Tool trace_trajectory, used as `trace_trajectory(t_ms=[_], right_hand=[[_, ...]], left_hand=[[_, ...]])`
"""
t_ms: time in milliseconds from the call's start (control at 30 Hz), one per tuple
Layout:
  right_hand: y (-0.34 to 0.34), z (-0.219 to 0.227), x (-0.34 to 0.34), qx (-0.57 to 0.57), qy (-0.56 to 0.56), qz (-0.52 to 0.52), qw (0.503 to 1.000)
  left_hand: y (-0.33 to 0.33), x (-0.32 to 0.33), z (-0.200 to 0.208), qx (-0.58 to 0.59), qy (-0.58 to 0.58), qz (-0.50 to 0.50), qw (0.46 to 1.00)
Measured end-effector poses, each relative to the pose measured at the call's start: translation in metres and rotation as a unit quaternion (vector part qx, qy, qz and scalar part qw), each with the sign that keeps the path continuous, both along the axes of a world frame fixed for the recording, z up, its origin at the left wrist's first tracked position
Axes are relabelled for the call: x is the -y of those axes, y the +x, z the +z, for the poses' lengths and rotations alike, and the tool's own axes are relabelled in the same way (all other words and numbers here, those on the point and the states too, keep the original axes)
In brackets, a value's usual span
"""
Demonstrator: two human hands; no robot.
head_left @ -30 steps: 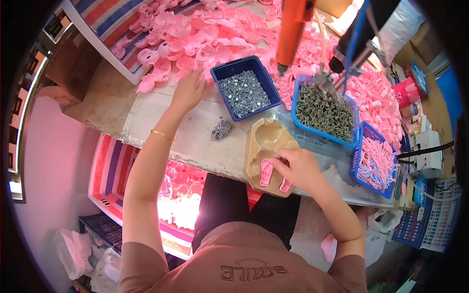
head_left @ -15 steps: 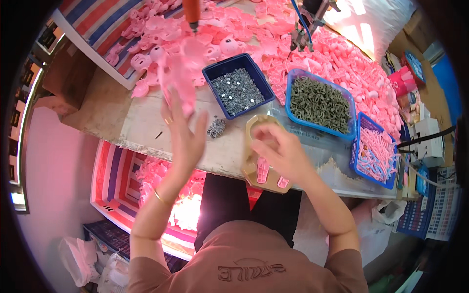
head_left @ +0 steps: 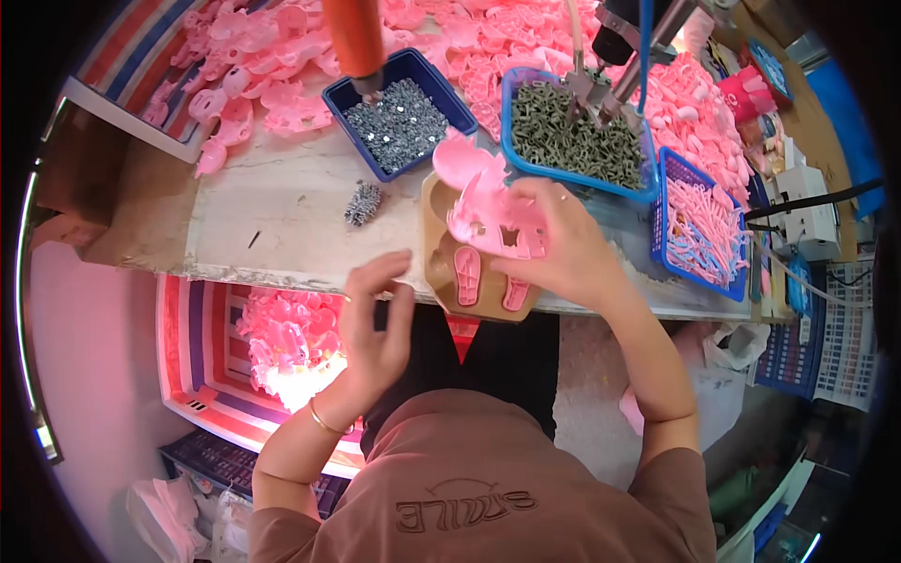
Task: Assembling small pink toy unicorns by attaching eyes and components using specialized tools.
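Observation:
A pink plastic doll-body shell [head_left: 493, 211] with a rounded lobe at its upper left is gripped by my right hand [head_left: 570, 246] at its right side. It is over a tan jig [head_left: 436, 249], partly hiding it. Two small pink leg-shaped pieces, one a ridged foot part [head_left: 466, 275], sit in the jig's near recesses. Beside the jig, over the table's near edge, my left hand [head_left: 378, 319] has its fingers bent and apart, with nothing seen in them. A small clump of screws [head_left: 362, 203] stands on the table left of the jig.
A dark blue bin [head_left: 383, 170] of small screws and a blue tray [head_left: 582, 183] of dark green metal parts lie behind. A blue basket [head_left: 664, 211] holds pink and blue sticks. An orange power screwdriver [head_left: 352, 36] hangs above; pink parts [head_left: 253, 70] cover the back.
A pink shell was blurred at my left hand over the table; now a shell is in my right hand above the jig. My left hand has come back toward me. The view has shifted.

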State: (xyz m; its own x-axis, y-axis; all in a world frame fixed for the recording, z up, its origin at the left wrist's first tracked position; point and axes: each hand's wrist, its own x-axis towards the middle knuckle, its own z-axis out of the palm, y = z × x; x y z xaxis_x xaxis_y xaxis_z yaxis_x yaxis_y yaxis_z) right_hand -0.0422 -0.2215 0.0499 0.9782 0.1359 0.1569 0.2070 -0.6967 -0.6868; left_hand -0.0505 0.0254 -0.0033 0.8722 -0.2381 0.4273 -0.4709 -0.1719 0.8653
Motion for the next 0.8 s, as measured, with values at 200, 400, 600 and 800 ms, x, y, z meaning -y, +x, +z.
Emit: trace_trajectory(t_ms=[200, 400, 600, 800], right_hand=[[-0.020, -0.025, 0.004, 0.076, -0.092, 0.051, 0.992], [-0.044, -0.018, 0.026, 0.023, -0.094, -0.003, 0.995], [-0.047, -0.023, 0.027, 0.035, -0.152, 0.000, 0.988], [-0.050, -0.031, 0.025, 0.071, -0.191, -0.010, 0.979]], left_hand=[[0.013, 0.014, 0.004, 0.055, 0.091, -0.033, 0.994], [0.019, 0.033, 0.007, 0.105, 0.207, -0.105, 0.967], [0.025, 0.061, 0.010, 0.158, 0.305, -0.129, 0.930], [0.027, 0.070, 0.003, 0.165, 0.317, -0.148, 0.922]])
